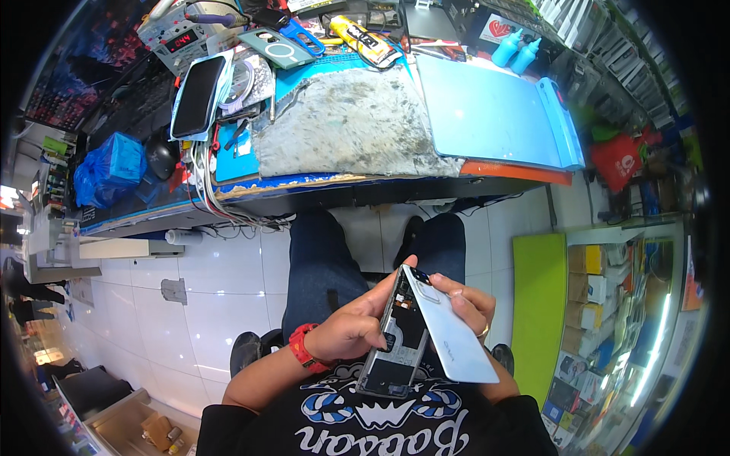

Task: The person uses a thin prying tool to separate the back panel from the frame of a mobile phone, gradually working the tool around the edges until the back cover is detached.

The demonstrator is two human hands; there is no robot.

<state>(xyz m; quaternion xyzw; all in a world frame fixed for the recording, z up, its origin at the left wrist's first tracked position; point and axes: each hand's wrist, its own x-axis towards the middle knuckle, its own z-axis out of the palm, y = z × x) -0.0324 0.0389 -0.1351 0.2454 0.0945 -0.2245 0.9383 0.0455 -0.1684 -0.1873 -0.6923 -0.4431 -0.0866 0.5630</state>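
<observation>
Over my lap, my left hand (348,331) is closed around an opened smartphone body (409,325), its thumb lying across the near inner side. The inside faces up and shows a dark battery area, a circuit board toward the far end and grey parts toward the near end. A white phone back cover (458,338) is tilted beside it on the right, close along the body's right edge. My right hand (473,306) grips this cover near its camera end, with fingers on its outer face. Whether cover and body touch at the far end, I cannot tell.
Ahead stands a workbench with a stained grey cloth (353,125) and a light-blue panel (487,110). A dark-screened phone (199,97), a bench power supply (179,38), blue bottles (507,47) and a blue plastic bag (110,171) are on it. A glass showcase (608,319) stands right.
</observation>
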